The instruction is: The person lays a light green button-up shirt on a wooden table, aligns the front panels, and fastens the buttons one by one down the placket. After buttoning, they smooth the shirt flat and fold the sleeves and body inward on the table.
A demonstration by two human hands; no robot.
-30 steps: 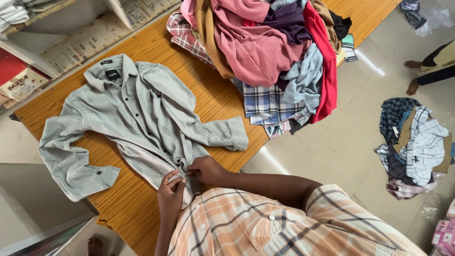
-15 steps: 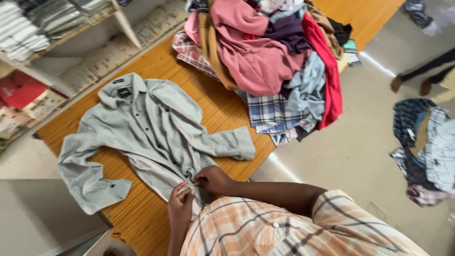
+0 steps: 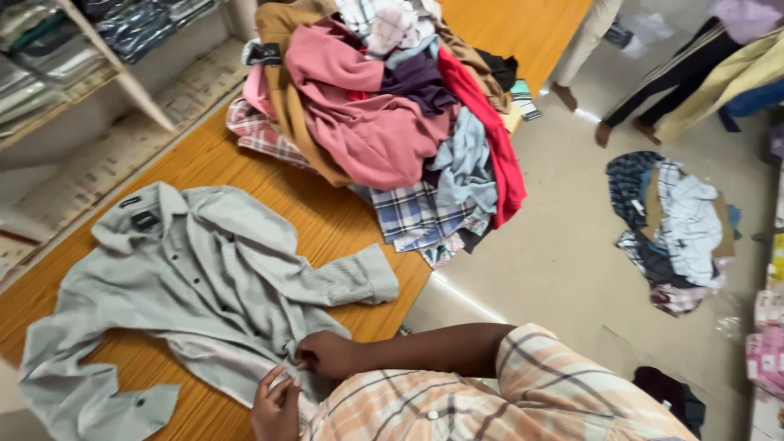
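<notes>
A light grey button-up shirt (image 3: 188,286) lies spread face up on the orange wooden table (image 3: 327,216), collar toward the far left, sleeves out to both sides. My right hand (image 3: 325,355) pinches the shirt's front placket near the hem. My left hand (image 3: 276,406) holds the same lower edge just below it, fingers curled on the fabric. Both hands sit close together at the table's near edge. My plaid-sleeved arm crosses the bottom of the view.
A tall heap of mixed clothes (image 3: 392,114) covers the table's far end. A smaller clothes pile (image 3: 674,229) lies on the floor at right. Other people's legs (image 3: 629,90) stand beyond it. Shelves with folded garments (image 3: 73,49) line the left.
The view has swung toward the right and closer. My hands stay on the shirt's lower front edge, shifted slightly along it.
</notes>
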